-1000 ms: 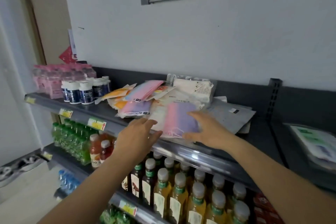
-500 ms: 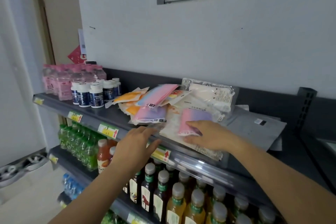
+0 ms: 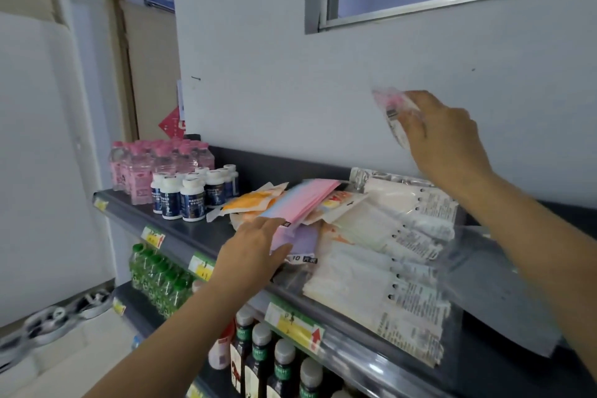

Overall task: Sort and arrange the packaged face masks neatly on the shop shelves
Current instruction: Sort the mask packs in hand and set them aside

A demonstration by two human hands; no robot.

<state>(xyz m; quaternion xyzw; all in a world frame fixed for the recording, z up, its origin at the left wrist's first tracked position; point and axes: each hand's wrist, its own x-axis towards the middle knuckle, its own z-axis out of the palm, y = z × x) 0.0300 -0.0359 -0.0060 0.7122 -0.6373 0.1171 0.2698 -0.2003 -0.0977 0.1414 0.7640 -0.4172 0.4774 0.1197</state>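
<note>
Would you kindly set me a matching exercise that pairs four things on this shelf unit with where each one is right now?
Things:
1. clear pink packet
2. purple mask packet
3. pink-capped bottles
4. green bottles

Places:
A. far left end of the top shelf
B. on the lower shelf
C. held up before the wall in the right hand
D. touched by the left hand, on the top shelf

Pairs: 1-C, 2-D, 3-A, 4-B.
</note>
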